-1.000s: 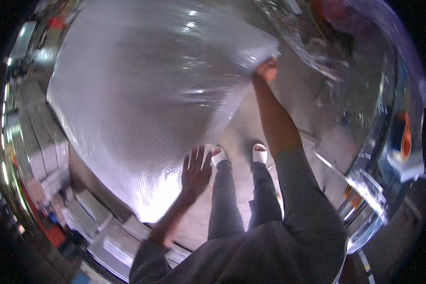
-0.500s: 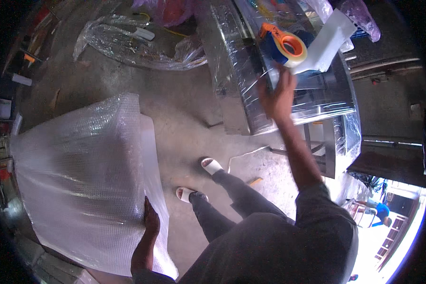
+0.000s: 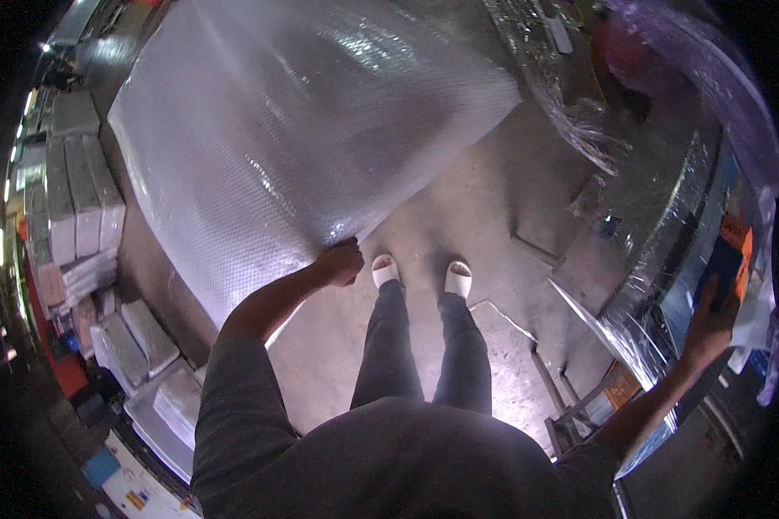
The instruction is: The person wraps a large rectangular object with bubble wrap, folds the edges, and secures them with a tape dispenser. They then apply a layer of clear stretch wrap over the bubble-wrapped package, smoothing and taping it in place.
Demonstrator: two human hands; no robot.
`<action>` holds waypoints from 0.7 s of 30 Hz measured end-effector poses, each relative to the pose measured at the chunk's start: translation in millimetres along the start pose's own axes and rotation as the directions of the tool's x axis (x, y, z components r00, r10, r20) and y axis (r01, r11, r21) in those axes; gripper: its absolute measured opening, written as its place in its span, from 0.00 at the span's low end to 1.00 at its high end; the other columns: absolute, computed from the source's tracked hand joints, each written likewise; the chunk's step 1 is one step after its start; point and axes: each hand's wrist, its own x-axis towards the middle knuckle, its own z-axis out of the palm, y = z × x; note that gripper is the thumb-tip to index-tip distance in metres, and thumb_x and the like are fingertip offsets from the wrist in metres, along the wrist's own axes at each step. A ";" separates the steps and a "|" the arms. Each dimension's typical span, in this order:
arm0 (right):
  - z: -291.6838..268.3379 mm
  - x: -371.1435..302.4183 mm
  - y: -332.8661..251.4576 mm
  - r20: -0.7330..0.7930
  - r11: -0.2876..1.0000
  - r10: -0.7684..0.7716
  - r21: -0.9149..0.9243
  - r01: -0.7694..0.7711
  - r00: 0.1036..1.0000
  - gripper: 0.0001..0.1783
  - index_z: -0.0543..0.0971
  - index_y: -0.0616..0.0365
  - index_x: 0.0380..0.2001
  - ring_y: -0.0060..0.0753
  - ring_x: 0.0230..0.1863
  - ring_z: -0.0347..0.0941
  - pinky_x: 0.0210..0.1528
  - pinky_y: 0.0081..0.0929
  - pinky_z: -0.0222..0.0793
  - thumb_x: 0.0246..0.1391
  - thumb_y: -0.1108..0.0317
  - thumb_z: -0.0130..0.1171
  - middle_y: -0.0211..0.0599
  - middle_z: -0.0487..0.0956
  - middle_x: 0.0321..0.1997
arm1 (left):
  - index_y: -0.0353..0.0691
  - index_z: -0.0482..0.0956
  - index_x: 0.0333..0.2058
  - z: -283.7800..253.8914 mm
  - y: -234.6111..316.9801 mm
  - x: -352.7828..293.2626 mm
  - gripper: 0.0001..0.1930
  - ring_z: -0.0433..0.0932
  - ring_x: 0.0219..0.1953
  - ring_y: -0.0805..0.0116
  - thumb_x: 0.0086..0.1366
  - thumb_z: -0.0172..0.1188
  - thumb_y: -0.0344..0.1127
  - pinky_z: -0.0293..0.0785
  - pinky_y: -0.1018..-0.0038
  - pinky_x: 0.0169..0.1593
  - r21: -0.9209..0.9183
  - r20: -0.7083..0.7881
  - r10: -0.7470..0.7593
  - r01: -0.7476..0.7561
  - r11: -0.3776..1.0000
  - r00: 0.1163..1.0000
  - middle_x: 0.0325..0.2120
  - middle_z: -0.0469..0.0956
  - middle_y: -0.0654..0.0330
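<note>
My left hand (image 3: 342, 262) is closed on the near edge of a large sheet of bubble wrap (image 3: 320, 121), which covers something broad and flat in front of me and to the left. At the far right, my right hand (image 3: 710, 327) has its fingers curled against an orange and dark blue tape dispenser (image 3: 738, 244). The dispenser is above the plastic-wrapped table (image 3: 666, 268). Its tape roll is hidden from this angle, and part of my grip is hard to see near the dark rim.
Clear plastic film (image 3: 571, 121) lies on the floor at the far right. Purple plastic (image 3: 736, 95) hangs around the wrapped table. Several wrapped white panels (image 3: 82, 195) are stacked to the left. My sandalled feet (image 3: 385, 270) stand on concrete beside a metal frame (image 3: 563, 406).
My view has swung left, so the bubble wrap fills the front and the table sits at the right rim. My right hand has closed on the tape dispenser; my left has closed into a grip.
</note>
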 end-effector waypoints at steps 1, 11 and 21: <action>-22.7 -14.6 -30.1 -0.017 0.987 -0.160 0.021 0.161 0.987 0.34 0.72 0.62 0.58 0.50 0.48 0.80 0.48 0.41 0.73 0.60 0.44 0.57 0.57 0.80 0.50 | 0.39 0.83 0.25 -10.7 0.3 -4.0 0.14 0.78 0.36 0.57 0.47 0.62 0.45 0.70 0.60 0.49 0.000 -0.026 0.030 -0.030 1.000 0.999 0.26 0.81 0.55; 27.4 -266.4 -415.0 0.668 0.562 -0.742 0.667 -0.490 0.059 0.33 0.75 0.67 0.40 0.29 0.28 0.77 0.31 0.28 0.75 0.51 0.42 0.65 0.40 0.78 0.28 | 0.51 0.73 0.57 15.2 15.4 6.2 0.23 0.73 0.54 0.60 0.62 0.59 0.42 0.66 0.63 0.61 -0.657 -0.147 -0.260 0.103 0.747 0.954 0.44 0.80 0.57; 52.6 -305.3 -474.3 0.807 0.761 -0.582 0.583 -0.285 0.098 0.39 0.81 0.70 0.35 0.45 0.30 0.82 0.36 0.38 0.78 0.51 0.34 0.59 0.53 0.82 0.28 | 0.54 0.70 0.59 -8.0 11.5 -18.0 0.23 0.66 0.63 0.63 0.67 0.53 0.50 0.58 0.64 0.68 -0.738 -0.135 -0.053 -0.065 0.671 0.989 0.59 0.70 0.60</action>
